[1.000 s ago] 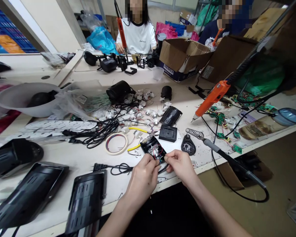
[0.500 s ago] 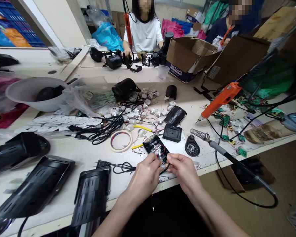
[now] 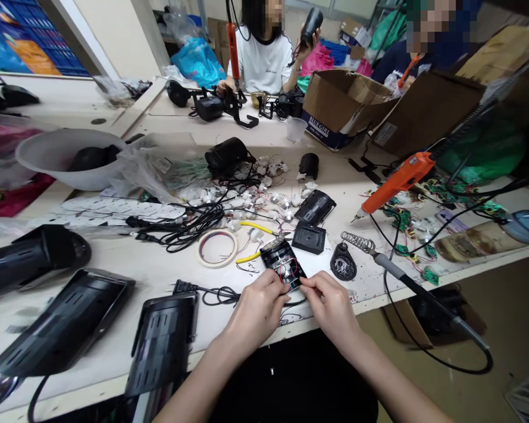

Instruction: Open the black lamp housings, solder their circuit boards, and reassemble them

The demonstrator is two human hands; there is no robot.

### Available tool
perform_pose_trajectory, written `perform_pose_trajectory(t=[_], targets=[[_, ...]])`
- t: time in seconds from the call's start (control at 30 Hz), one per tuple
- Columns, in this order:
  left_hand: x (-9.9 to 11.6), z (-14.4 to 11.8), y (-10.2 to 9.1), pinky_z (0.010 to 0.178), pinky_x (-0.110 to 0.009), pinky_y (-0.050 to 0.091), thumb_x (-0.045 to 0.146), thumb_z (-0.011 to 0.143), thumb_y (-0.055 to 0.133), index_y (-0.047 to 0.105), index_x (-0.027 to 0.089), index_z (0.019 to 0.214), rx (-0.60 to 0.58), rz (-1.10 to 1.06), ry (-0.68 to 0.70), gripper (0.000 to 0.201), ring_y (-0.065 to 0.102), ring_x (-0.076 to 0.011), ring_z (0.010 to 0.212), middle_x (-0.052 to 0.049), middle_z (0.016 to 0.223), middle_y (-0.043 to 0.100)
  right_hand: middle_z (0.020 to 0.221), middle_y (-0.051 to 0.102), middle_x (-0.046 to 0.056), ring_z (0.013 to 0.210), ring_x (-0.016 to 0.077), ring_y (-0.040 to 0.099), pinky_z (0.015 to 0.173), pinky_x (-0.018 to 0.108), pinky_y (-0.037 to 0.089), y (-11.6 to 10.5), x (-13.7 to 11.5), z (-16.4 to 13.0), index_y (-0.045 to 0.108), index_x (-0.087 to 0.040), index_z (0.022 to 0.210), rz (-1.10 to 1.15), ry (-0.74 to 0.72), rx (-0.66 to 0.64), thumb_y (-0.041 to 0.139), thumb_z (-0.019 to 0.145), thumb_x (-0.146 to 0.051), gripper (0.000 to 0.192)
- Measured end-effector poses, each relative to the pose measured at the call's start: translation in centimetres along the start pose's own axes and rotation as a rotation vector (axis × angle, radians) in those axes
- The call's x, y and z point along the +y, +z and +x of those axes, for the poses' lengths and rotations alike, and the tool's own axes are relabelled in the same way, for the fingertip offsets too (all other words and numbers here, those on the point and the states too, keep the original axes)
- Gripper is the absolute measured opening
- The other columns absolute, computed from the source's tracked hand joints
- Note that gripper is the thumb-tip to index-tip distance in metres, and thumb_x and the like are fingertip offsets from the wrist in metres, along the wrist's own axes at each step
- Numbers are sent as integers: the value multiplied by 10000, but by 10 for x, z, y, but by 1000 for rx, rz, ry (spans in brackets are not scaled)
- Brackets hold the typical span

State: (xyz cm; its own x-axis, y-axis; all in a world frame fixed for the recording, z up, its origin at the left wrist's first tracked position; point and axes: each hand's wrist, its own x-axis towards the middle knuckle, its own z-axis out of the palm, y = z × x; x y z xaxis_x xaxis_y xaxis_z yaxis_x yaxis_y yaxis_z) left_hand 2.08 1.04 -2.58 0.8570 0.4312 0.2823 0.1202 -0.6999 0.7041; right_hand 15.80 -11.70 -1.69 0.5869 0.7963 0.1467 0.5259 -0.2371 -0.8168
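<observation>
Working: left hand (image 3: 258, 308) and right hand (image 3: 330, 305) meet at the near edge of a pale bench (image 3: 150, 276).
Grip: both sets of fingertips pinch thin wires at the near end of an open black casing (image 3: 284, 264).
Bench: tape roll (image 3: 217, 247) at ten o'clock of the casing; soldering iron (image 3: 405, 276) at three o'clock; orange screwdriver (image 3: 394, 183) at two o'clock.
Room: two people sit at twelve o'clock beside cardboard boxes (image 3: 348, 103).
</observation>
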Motion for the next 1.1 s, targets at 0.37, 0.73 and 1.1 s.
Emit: perform_pose_trajectory(t=[0.37,0.73,1.1], targets=[[-5,9,-11,689,-227,519,99,856,622,708,167,868,-70,-80,-32,110,650,-142,775,-40,868,643,744,647,47,635,166,630,588,279,551,20,8,-12,670,-171,850,147,73,64,589,898,-294,155],[-14,12,-37,755,-259,534,109,855,605,717,197,912,-162,-10,24,153,649,-163,849,-45,907,677,869,568,50,755,172,628,680,287,578,25,-1,-28,687,-174,1066,32,-153,82,594,926,-219,174],[-11,-15,-23,798,-312,556,128,940,532,692,190,1053,118,212,173,206,618,-190,947,-98,1052,667,827,549,49,740,161,608,683,287,551,21,-3,-20,669,-153,1019,-35,-346,13,491,991,-156,180]])
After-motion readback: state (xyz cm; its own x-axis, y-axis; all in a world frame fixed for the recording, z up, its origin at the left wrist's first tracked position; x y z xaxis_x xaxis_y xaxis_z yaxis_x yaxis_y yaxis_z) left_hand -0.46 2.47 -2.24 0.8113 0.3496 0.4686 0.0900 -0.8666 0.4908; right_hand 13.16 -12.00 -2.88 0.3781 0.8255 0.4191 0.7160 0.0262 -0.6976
